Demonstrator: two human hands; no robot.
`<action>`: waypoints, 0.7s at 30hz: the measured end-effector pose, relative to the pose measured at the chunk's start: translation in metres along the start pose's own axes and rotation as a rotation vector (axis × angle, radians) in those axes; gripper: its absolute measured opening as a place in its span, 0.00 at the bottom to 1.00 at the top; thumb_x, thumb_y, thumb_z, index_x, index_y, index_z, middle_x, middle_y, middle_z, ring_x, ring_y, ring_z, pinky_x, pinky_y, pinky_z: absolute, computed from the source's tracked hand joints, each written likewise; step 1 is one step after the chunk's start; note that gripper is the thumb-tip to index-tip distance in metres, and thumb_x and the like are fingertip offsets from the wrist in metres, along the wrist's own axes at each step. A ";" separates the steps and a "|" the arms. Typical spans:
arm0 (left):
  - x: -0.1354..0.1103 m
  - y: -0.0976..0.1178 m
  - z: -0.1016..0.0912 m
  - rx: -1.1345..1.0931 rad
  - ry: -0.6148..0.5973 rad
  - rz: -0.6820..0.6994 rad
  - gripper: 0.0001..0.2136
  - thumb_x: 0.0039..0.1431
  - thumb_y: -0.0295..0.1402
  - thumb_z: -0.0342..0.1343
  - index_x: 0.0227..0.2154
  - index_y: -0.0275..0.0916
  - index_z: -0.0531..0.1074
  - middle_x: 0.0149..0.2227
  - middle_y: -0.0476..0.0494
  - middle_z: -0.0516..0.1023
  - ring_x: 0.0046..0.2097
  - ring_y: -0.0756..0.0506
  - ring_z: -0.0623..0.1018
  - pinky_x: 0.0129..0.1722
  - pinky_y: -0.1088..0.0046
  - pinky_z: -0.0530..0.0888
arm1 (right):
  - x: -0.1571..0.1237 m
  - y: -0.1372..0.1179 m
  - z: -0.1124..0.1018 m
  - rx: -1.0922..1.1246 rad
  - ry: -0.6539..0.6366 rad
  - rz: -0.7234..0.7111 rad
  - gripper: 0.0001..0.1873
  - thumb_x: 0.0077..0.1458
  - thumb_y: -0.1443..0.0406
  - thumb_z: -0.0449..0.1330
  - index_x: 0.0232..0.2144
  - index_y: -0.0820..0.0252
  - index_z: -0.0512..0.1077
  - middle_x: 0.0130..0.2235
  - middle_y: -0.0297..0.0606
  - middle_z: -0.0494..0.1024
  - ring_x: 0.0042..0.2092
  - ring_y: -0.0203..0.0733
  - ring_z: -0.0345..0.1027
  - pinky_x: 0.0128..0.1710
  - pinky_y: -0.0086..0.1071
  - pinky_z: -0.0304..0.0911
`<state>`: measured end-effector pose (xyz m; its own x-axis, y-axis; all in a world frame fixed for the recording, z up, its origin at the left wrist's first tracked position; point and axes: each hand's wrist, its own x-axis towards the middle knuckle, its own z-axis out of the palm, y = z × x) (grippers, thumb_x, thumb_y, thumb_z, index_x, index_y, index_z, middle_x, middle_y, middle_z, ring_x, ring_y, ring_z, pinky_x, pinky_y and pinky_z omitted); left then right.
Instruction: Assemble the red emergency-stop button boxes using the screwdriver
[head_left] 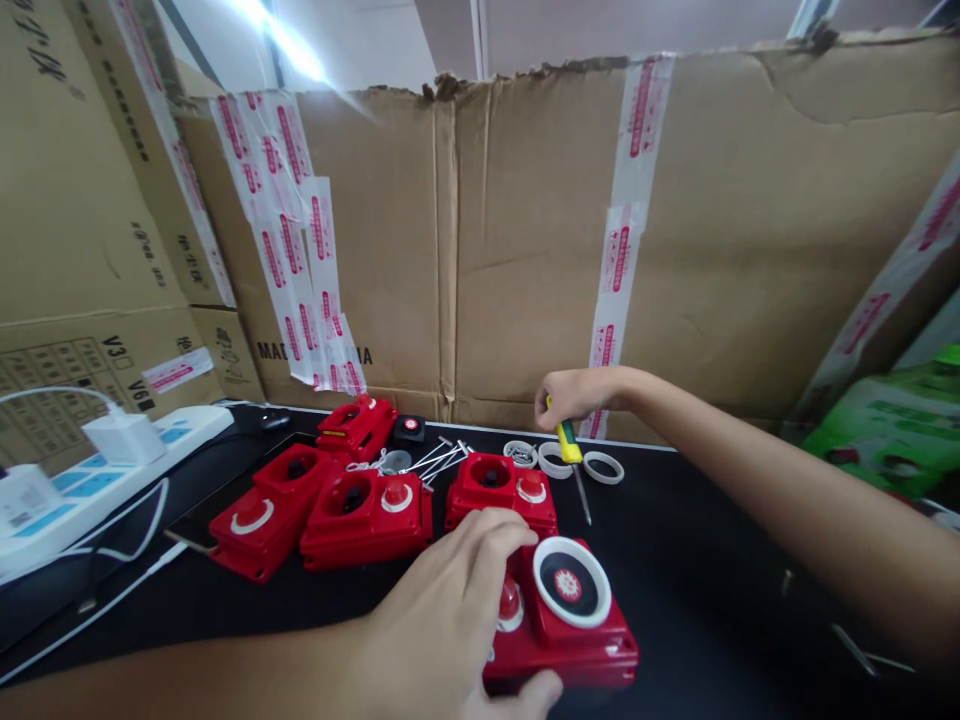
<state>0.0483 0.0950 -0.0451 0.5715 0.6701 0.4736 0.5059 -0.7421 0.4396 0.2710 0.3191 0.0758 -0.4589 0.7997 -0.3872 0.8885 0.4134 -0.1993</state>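
Observation:
My left hand [457, 610] lies over the near red plastic box [577, 630], fingers curled round its left side and thumb at its front edge. That box has a white-rimmed black dial with a red gear mark and a small red button. My right hand [574, 395] is stretched to the back of the black table [705, 560], closed round the yellow-green handle of a screwdriver [571, 455] whose tip points down toward the table. Three more red boxes [367, 510] lie in a row behind the near one.
White rings [604, 467] and loose metal screws [442, 455] lie near the screwdriver. A fifth red part [356, 425] and a small black button [409, 427] sit at the back. A white power strip [97, 470] with plugs is at left. Taped cardboard walls [525, 250] surround the table.

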 end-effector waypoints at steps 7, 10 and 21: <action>0.000 -0.002 -0.014 0.002 0.063 0.216 0.40 0.47 0.29 0.55 0.65 0.44 0.49 0.60 0.32 0.62 0.61 0.28 0.72 0.57 0.41 0.79 | -0.109 0.016 -0.016 -0.033 0.309 -0.132 0.07 0.57 0.61 0.69 0.38 0.55 0.81 0.38 0.36 0.86 0.41 0.48 0.79 0.43 0.38 0.72; 0.005 0.000 -0.026 -0.004 0.055 0.113 0.30 0.57 0.28 0.50 0.62 0.45 0.50 0.59 0.34 0.65 0.49 0.36 0.76 0.49 0.48 0.80 | -0.161 0.007 0.000 -0.019 0.481 -0.181 0.06 0.58 0.59 0.65 0.36 0.53 0.80 0.36 0.35 0.86 0.37 0.46 0.79 0.39 0.37 0.71; 0.007 0.003 -0.040 -0.036 -0.046 -0.221 0.23 0.59 0.24 0.49 0.58 0.44 0.60 0.38 0.48 0.72 0.38 0.40 0.76 0.40 0.57 0.72 | -0.224 -0.054 0.063 -0.250 1.230 -0.455 0.04 0.64 0.65 0.60 0.37 0.48 0.72 0.35 0.34 0.79 0.32 0.43 0.73 0.31 0.39 0.66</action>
<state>0.0280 0.0985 -0.0101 0.4781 0.8148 0.3278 0.5997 -0.5755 0.5560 0.3260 0.0902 0.1166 -0.5321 0.3853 0.7539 0.6937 0.7090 0.1273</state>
